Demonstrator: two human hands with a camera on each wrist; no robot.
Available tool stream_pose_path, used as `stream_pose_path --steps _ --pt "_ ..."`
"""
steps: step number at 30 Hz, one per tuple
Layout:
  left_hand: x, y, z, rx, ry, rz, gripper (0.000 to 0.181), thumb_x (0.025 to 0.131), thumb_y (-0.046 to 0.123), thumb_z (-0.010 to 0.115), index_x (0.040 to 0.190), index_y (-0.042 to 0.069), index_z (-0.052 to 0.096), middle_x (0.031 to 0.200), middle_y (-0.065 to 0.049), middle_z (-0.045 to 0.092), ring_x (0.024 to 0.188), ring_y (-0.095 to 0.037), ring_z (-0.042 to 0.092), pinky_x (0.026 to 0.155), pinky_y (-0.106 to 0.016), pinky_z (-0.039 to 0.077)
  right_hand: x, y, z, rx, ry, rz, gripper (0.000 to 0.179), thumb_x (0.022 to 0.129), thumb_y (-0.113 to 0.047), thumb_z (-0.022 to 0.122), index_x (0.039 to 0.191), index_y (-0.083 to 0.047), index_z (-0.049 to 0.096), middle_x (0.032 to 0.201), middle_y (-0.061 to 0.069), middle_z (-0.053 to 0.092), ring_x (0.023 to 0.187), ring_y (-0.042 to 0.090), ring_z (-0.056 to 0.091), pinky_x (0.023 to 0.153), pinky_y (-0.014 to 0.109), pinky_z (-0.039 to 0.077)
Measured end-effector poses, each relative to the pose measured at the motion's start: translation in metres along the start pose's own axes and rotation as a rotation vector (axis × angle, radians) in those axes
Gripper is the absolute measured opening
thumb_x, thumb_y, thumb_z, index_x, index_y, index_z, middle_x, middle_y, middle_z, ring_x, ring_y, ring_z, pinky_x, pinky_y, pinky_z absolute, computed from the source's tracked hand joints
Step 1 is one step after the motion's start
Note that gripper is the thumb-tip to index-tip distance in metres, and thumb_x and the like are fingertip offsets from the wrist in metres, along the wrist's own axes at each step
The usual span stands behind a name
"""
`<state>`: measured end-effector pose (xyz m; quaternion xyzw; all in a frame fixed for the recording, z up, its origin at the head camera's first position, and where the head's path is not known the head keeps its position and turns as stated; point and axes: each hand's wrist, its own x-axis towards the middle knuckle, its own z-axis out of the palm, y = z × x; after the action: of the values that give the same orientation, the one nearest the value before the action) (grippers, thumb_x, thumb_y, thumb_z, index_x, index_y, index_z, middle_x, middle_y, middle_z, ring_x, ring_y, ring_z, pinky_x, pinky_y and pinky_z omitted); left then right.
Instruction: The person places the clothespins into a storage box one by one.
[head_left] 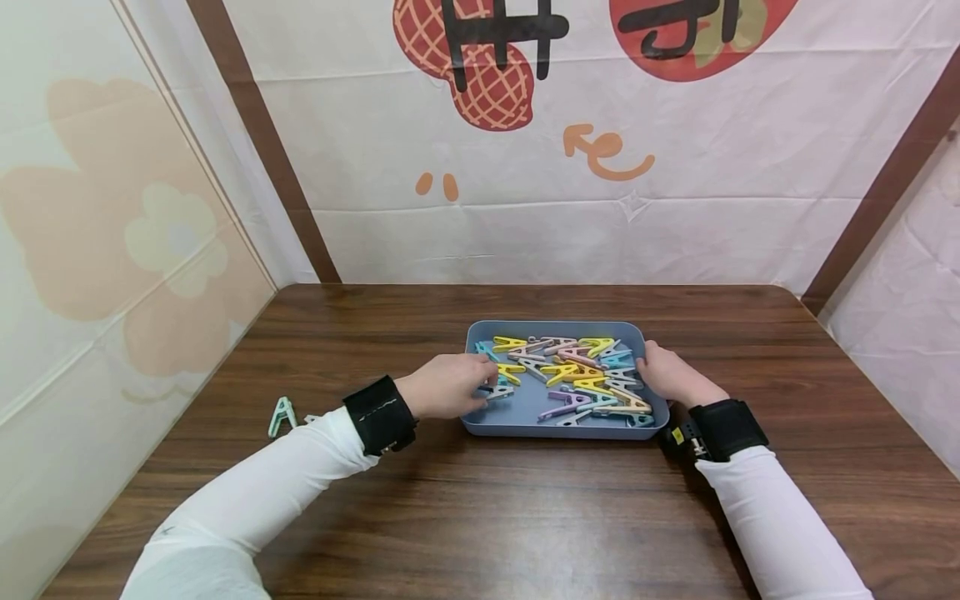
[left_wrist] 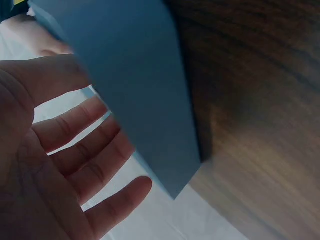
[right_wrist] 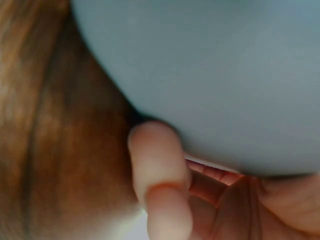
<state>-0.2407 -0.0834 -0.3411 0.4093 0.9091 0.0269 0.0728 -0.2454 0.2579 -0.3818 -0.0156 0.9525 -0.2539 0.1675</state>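
Note:
A blue-grey tray [head_left: 525, 431] holds several clothespins [head_left: 573, 371] in yellow, pink, purple, grey and teal, heaped mostly toward its middle and right. My left hand [head_left: 447, 387] reaches over the tray's left rim, fingers apart and dipping inside beside a grey clothespin [head_left: 497, 392]. In the left wrist view, the tray wall [left_wrist: 135, 90] hides the tips of the thumb and most fingers [left_wrist: 117, 202]. At the other end my right hand [head_left: 678, 375] grips the right rim, thumb over the edge. The right wrist view shows its fingers [right_wrist: 157, 160] against the tray's outside.
On the brown wooden table [head_left: 487, 517], a pale green clothespin [head_left: 282, 415] stands at the left. Another light piece [head_left: 311, 418] beside it is partly hidden by my left sleeve. A white printed sheet [head_left: 525, 233] hangs behind the table's far edge, with more sheeting at both sides.

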Motion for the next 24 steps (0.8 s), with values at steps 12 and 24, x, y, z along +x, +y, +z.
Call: stream_pose_path --steps 12,24 --pt "0.004 -0.003 0.012 0.14 0.018 0.046 0.012 0.083 0.022 0.078 0.09 0.015 0.07 0.087 0.004 0.065 0.079 -0.013 0.054 0.067 -0.031 0.042 0.0 0.001 0.0 0.007 0.003 -0.01 0.049 0.105 -0.012 0.031 0.14 0.02 0.016 0.124 0.038 0.042 0.089 0.033 0.055 0.056 0.036 0.045" --pt "0.01 -0.006 0.014 0.228 0.011 0.017 0.016 0.084 0.031 0.077 0.086 0.016 0.072 0.08 0.004 0.065 0.075 -0.014 0.053 0.059 -0.029 0.04 0.0 0.002 0.001 0.025 0.0 -0.004 0.045 0.105 -0.012 0.031 0.136 0.018 0.021 0.115 0.033 0.046 0.083 0.031 0.055 0.055 0.035 0.046"
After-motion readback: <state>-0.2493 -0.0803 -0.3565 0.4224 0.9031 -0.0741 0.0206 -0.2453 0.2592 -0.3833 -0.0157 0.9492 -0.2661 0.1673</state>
